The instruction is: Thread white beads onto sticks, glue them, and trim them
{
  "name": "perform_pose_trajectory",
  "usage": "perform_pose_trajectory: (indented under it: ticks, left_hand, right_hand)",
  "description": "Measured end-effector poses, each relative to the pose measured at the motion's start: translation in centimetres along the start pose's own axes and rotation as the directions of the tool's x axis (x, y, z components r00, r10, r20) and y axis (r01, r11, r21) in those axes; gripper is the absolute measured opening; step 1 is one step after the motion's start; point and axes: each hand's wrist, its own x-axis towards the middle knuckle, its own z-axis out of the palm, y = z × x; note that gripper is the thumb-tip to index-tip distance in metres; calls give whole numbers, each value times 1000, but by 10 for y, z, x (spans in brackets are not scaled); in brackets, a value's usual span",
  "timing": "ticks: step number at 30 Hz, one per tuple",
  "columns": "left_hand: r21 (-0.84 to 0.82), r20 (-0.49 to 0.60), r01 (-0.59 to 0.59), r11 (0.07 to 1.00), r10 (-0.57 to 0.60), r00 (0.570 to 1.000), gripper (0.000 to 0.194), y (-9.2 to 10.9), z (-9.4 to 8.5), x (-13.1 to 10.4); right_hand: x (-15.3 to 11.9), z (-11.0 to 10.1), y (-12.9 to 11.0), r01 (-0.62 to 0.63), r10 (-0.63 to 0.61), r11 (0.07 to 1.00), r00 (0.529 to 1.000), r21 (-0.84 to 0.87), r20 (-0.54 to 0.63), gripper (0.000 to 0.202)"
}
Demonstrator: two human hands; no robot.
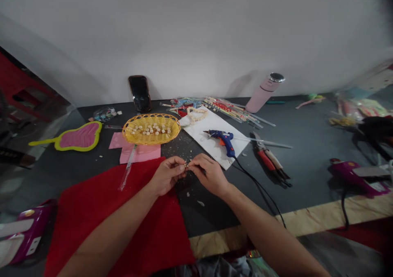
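My left hand [168, 174] and my right hand [210, 174] meet over the dark table [204, 215], fingertips pinched together on something small and pale that I cannot make out. Beyond my left hand is a yellow oval basket [129, 137] holding several small pale pieces. A blue glue gun [226, 140] lies on a white board [196, 134] past my right hand. On the board's far corner rests a ring of pale pieces [197, 114]. Small pale crumbs are scattered around my hands.
Red cloth [113, 203] lies under my left forearm. Red-handled pliers [268, 160] and the glue gun's cord are at right. A phone [140, 93] and pink bottle [262, 95] stand by the wall. Purple devices [359, 176] sit at both sides; a pink paddle-shaped item [79, 137] lies left.
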Motion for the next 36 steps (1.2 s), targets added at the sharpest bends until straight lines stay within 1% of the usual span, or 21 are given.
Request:
perform_pose_trajectory:
  ticks: [6,10,16,20,24,28,36]
  left_hand:
    - [11,20,0,1000,0,1000,22,-1,0,0]
    - [17,7,-3,1000,3,1000,22,-1,-1,0]
    - [25,7,-9,1000,9,1000,22,1,1,0]
    - [39,29,-17,999,16,999,21,2,1,-1]
    - [62,58,-18,998,15,998,17,2,-1,0]
    - [85,64,-23,996,17,998,17,1,-3,-1]
    - [116,34,-20,993,16,999,18,2,-1,-2]
  right_hand:
    - [0,2,2,52,-53,998,998,-24,-20,10]
    - [-1,4,2,51,-51,998,999,-30,-5,10]
    - [-1,3,5,40,-41,999,999,-30,-34,7]
    - [0,1,4,76,-75,996,997,-39,31,8]
    - [-1,1,4,72,-67,996,995,-60,77,8]
    - [-1,2,5,88,-81,993,992,-75,95,8]
    - [-1,0,6,93,-85,993,990,-69,117,10]
